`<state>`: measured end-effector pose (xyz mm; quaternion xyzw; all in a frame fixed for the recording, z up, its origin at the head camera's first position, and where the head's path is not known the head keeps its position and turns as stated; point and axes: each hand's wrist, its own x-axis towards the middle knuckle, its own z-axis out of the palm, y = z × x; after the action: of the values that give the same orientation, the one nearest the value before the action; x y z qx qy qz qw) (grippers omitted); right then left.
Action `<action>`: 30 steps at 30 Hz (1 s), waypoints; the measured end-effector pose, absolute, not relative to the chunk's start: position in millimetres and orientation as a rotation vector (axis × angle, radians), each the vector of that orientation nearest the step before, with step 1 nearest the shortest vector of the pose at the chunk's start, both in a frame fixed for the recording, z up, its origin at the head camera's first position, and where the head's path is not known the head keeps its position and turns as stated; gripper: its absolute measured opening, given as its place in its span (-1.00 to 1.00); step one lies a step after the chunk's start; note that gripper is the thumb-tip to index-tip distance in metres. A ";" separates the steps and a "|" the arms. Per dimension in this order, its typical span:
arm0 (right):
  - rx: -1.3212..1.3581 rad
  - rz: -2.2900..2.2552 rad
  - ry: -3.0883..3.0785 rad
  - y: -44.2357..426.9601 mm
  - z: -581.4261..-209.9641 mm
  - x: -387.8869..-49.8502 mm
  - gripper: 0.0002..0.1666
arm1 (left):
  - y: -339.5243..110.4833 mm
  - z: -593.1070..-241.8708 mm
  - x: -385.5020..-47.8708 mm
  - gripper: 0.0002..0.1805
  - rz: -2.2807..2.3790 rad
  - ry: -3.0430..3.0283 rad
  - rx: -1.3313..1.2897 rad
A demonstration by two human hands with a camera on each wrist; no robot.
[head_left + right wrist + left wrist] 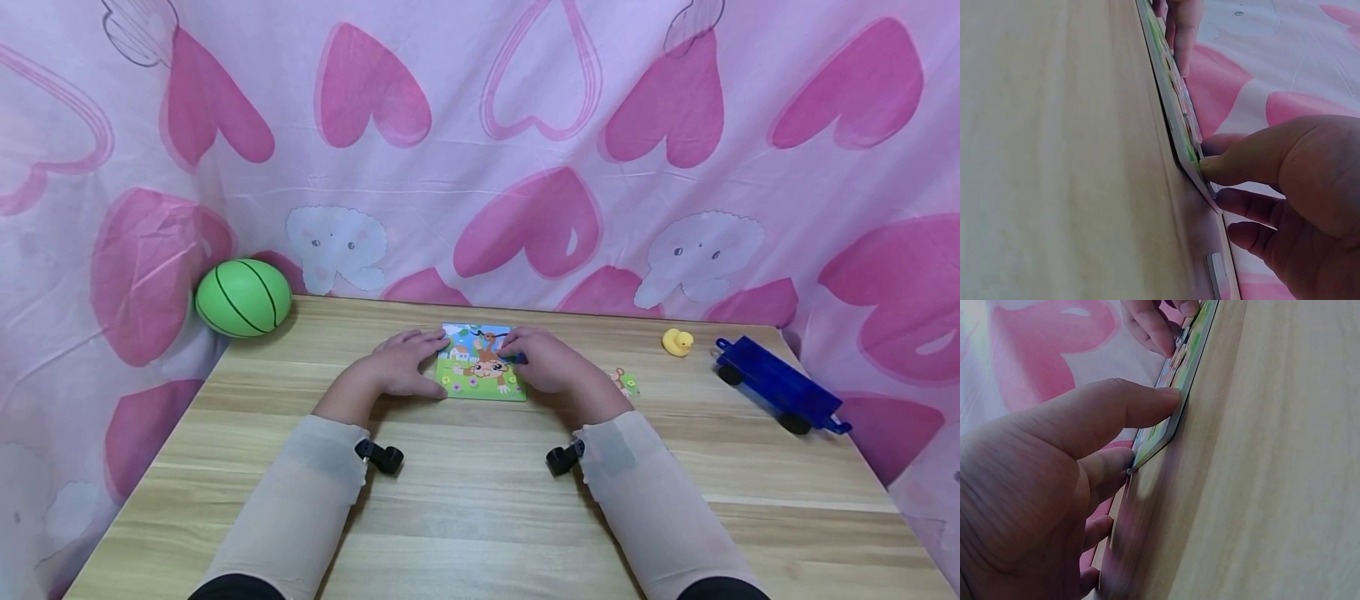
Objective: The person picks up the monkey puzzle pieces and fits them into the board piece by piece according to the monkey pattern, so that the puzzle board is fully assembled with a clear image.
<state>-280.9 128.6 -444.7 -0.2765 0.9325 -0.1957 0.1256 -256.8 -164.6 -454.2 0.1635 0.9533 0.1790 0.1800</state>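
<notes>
A square picture puzzle board (pixel 480 385) with a monkey on it lies flat on the table. My left hand (pixel 401 367) grips its left side, thumb at the near corner and a fingertip farther back; the left wrist view shows the thumb (pixel 1154 406) on the board's edge. At the right side, my right hand (pixel 551 362) pinches a small piece with dark blue on it (pixel 516 358) against the board, mostly hidden by the fingers. In the right wrist view, the thumb and forefinger of my right hand (pixel 1291 181) meet at the board's surface (pixel 1175 119).
A loose puzzle piece (pixel 625 382) lies by my right forearm. Farther right are a yellow duck (pixel 677 342) and a blue wheeled toy trailer (pixel 780 383). A green ball (pixel 243 297) sits at the table's back left corner. Pink heart-patterned cloth (pixel 420 183) hangs behind the table.
</notes>
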 end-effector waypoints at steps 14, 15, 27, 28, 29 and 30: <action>-0.790 -0.595 2.703 131.1 -446.2 -282.7 -0.55 | -165.4 -452.9 -257.6 0.12 0.512 2.683 0.463; -0.803 -0.590 2.708 130.9 -446.2 -283.1 -0.55 | -165.4 -452.3 -258.0 0.13 0.511 2.684 0.465; -0.905 -0.534 2.704 130.0 -447.4 -285.0 -0.56 | -165.0 -451.9 -258.9 0.13 0.517 2.682 0.473; -0.917 -0.525 2.703 130.0 -448.1 -284.7 -0.55 | -164.8 -452.4 -258.6 0.13 0.519 2.680 0.472; -0.919 -0.517 2.703 129.8 -448.9 -284.6 -0.54 | -164.7 -452.7 -258.3 0.13 0.521 2.679 0.470; -0.917 -0.512 2.703 129.6 -449.4 -284.2 -0.53 | -164.7 -453.2 -258.0 0.13 0.521 2.678 0.469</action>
<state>-284.2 129.6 -449.4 -0.3140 0.9253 -0.1754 0.1204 -258.0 -164.7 -453.2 0.1663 0.9507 0.1849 0.1854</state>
